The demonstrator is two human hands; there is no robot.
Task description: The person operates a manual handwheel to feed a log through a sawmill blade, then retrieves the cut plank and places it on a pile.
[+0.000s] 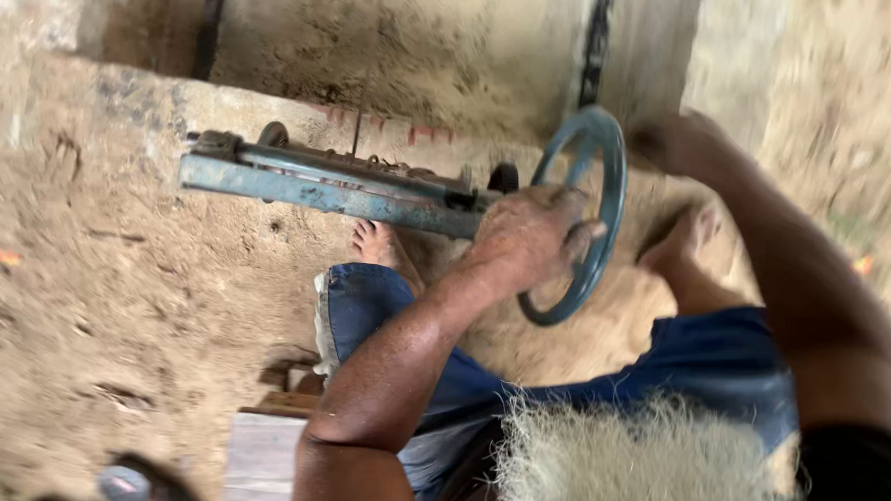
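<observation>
Your left hand [525,239] grips the blue wheel [602,173] with clenched fingers; your right hand [673,142] touches its rim, grip too blurred to tell

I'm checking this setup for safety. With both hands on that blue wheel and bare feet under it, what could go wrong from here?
The left hand wraps the rim of the blue wheel close to the metal frame, so fingers might get pinched there. The bare feet sit right below the frame and could be struck. The right hand is blurred, so its grip may be unsteady.
</observation>
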